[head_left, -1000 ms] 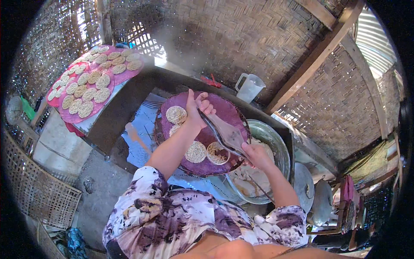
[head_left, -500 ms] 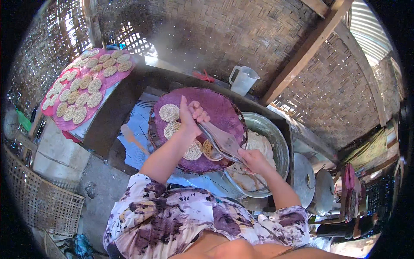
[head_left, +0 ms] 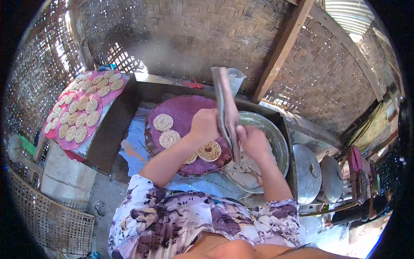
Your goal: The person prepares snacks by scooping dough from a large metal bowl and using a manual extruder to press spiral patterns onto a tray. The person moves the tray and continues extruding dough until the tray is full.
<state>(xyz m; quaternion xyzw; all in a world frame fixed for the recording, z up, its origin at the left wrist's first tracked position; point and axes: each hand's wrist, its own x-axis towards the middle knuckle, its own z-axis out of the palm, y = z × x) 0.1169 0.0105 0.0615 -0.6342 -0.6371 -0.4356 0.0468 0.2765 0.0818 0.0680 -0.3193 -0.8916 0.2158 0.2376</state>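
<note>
A long flat wood-and-metal tool (head_left: pixel 227 103) stands nearly upright over the right side of a purple-covered round tray (head_left: pixel 189 102). My left hand (head_left: pixel 205 124) is closed against its left side, gripping it. Lower down, my right hand (head_left: pixel 255 140) is blurred, with its fingers around the tool and the thumb up. Below my left hand, a shallow ring mould (head_left: pixel 209 152) filled with yellowish strands sits on the tray. Round strand cakes (head_left: pixel 163 122) lie on the tray's left side, one partly behind my left forearm. Beneath my right hand is a metal basin (head_left: pixel 282 151) of pale dough (head_left: pixel 241 176).
More round cakes cover pink sheets (head_left: pixel 97 113) at the far left. A clear plastic jug (head_left: pixel 235 80) stands behind the tool, and a red object (head_left: pixel 193 84) lies on the back ledge. A wooden spatula (head_left: pixel 131 150) rests left of the tray. Metal lids (head_left: pixel 307 172) stand at the right.
The tool has swung from a slant to nearly upright, uncovering the ring mould. My left hand has moved right and down; my right hand has moved slightly up.
</note>
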